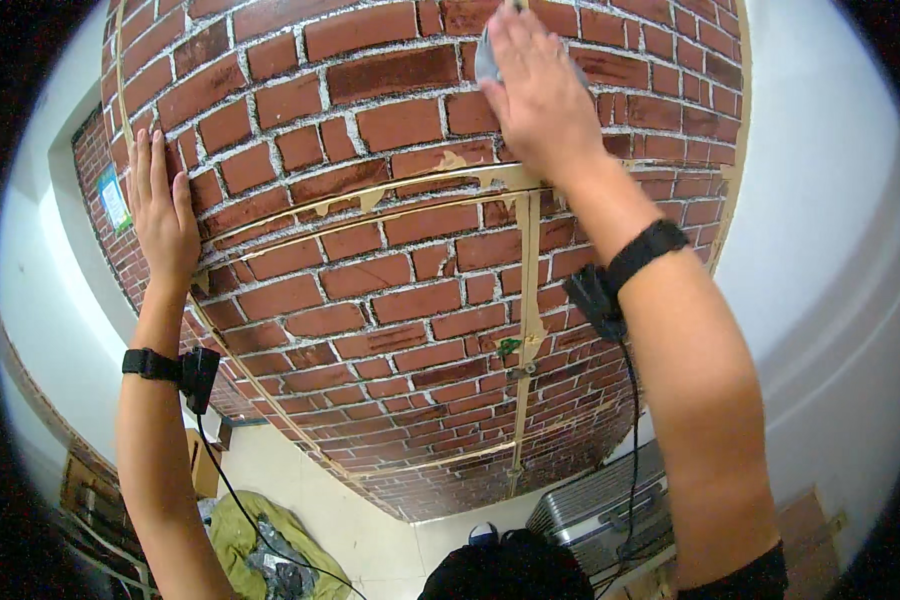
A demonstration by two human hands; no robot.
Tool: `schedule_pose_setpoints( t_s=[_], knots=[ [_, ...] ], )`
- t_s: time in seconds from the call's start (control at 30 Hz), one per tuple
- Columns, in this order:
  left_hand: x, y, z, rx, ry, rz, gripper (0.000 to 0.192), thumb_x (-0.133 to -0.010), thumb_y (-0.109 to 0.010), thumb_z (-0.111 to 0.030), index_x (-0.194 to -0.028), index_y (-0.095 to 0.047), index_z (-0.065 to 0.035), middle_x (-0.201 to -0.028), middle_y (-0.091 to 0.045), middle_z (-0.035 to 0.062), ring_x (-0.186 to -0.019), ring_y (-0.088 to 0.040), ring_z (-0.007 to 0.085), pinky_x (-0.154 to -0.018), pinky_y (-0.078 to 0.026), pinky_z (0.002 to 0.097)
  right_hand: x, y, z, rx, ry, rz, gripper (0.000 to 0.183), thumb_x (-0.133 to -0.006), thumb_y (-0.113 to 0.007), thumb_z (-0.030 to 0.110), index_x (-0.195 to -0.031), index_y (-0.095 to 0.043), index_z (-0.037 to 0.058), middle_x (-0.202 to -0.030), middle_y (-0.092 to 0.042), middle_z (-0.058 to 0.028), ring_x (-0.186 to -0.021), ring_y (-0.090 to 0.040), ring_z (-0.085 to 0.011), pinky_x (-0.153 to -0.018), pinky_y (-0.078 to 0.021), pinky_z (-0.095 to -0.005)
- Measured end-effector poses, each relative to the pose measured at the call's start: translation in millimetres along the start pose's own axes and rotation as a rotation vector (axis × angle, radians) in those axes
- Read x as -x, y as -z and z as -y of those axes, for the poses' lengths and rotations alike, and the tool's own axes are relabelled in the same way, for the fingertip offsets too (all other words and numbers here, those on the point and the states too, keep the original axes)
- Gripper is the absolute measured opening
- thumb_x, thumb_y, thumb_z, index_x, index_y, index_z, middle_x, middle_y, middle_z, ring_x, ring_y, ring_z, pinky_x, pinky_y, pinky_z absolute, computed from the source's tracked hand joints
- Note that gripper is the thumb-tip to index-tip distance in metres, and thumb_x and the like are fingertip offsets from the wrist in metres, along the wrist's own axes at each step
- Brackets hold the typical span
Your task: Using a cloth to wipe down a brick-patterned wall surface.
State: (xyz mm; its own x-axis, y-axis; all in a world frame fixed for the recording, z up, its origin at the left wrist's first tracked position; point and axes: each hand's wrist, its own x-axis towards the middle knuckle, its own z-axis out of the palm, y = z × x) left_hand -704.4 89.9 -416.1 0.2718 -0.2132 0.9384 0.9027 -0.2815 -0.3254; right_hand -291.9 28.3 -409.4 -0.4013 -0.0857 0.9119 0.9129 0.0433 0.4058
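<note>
A tall wooden cabinet with brick-pattern covering (pixel 405 120) fills the middle of the view. My right hand (pixel 544 97) presses a grey cloth (pixel 486 60) against the upper brick surface. Most of the cloth is hidden under my palm and fingers. My left hand (pixel 161 202) lies flat on the cabinet's left edge, fingers extended, holding nothing. Below my hands runs a bare wooden strip (pixel 420 181) where the covering is torn. A vertical seam (pixel 529 262) divides the lower doors, with a small metal latch (pixel 523 370) on it.
A ribbed silver suitcase (pixel 607 502) stands on the tiled floor at lower right. An olive-green bag (pixel 244 517) with dark contents lies at lower left, near a cardboard box (pixel 204 461). White walls flank the cabinet. Black cables (pixel 229 484) hang from both wrist straps.
</note>
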Motion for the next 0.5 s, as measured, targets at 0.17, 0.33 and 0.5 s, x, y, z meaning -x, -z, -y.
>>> schedule_pose_setpoints(
  t_s=[0.17,0.33,0.5],
  knots=[
    [0.2,-3.7,-1.5,0.035,0.02,-0.026,0.048,-0.099,-0.036,-0.023,-0.145,-0.037,-0.0097,-0.152,-0.031,0.0114,-0.142,-0.026,0.0286,-0.116,-0.016,0.0432,-45.0,1.1,-14.0,0.015,-0.064,-0.054,0.054,-0.095,-0.044,0.02,-0.138,-0.032,-0.0091,-0.144,-0.033,-0.0286,-0.133,-0.033,-0.0452,-0.11,-0.0276,-0.0495],
    [5.3,-1.1,6.2,0.11,0.026,-0.06,0.044,-0.096,-0.037,-0.014,-0.139,-0.047,-0.0071,-0.147,-0.04,0.0127,-0.139,-0.033,0.0289,-0.115,-0.02,0.0419,-29.6,0.4,8.6,0.083,-0.154,0.052,0.053,-0.098,-0.037,0.023,-0.141,-0.03,-0.0064,-0.147,-0.03,-0.0261,-0.137,-0.028,-0.0395,-0.113,-0.0237,-0.0482],
    [9.9,-0.7,11.7,0.185,0.019,-0.096,0.046,-0.09,-0.041,-0.004,-0.135,-0.052,-0.0075,-0.144,-0.045,0.0102,-0.137,-0.037,0.0275,-0.115,-0.023,0.0401,42.0,0.6,68.3,-0.063,-0.171,0.059,0.053,-0.094,-0.05,0.02,-0.14,-0.037,-0.0026,-0.148,-0.033,-0.0229,-0.137,-0.032,-0.0376,-0.111,-0.0279,-0.0484]
  ],
)
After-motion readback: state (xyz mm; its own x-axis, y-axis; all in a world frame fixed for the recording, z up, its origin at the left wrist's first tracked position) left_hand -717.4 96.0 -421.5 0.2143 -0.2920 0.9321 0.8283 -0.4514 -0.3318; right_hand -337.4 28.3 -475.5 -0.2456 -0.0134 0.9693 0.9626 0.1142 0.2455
